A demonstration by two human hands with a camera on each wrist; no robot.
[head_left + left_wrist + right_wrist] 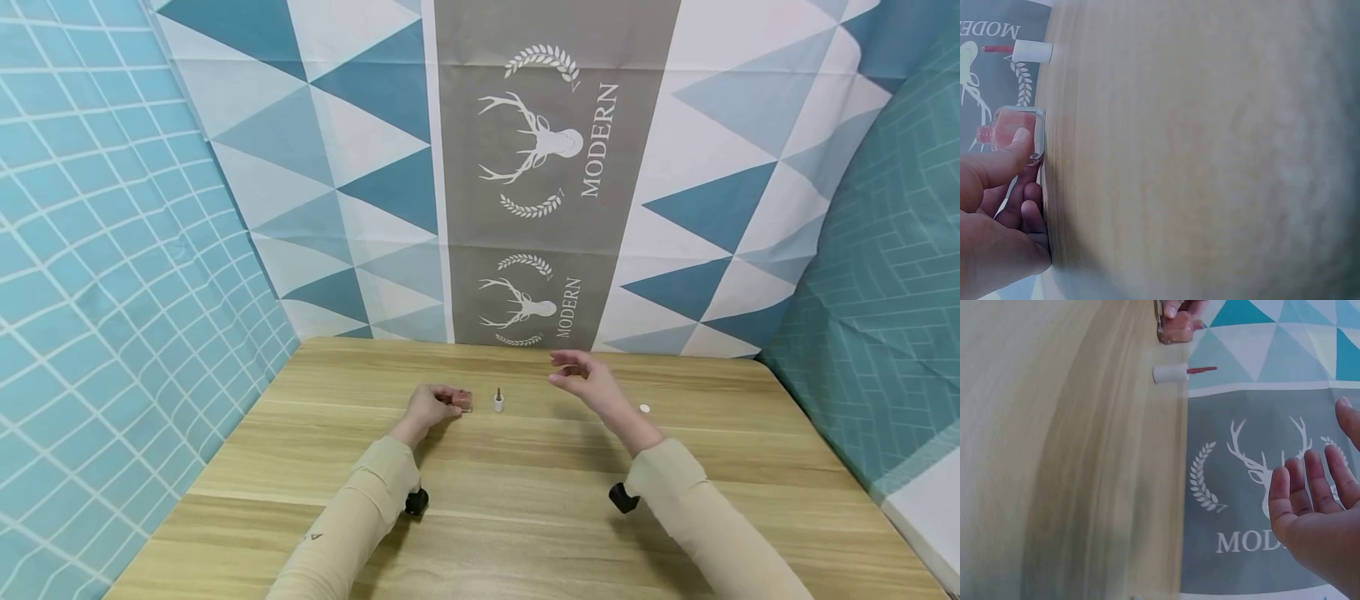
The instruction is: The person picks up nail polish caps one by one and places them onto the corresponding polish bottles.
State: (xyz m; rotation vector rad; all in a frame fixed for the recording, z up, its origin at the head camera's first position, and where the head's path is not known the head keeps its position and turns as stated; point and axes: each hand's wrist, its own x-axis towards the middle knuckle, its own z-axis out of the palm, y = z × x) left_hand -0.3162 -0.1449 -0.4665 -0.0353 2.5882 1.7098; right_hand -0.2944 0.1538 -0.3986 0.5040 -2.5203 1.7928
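Note:
A small square glass bottle of pink nail polish (pixel 1017 128) stands on the table with its threaded neck uncapped. My left hand (pixel 429 408) pinches it between thumb and fingers, seen closely in the left wrist view. Just right of the bottle, the white nail polish cap (pixel 498 404) stands on its flat end, its pink-coated brush (pixel 1202 370) pointing up. Raised above the table farther right is my right hand (pixel 588 385), holding nothing, its fingers loosely bent and apart from the thumb. The right wrist view shows those fingers spread, palm side visible.
A small white round piece (pixel 645 408) lies on the wooden table (pixel 510 517) beyond my right wrist. Patterned cloth (pixel 360 167) hangs along the table's back edge, with tiled blue cloth (pixel 112 250) at the left and green cloth (pixel 885 333) at the right.

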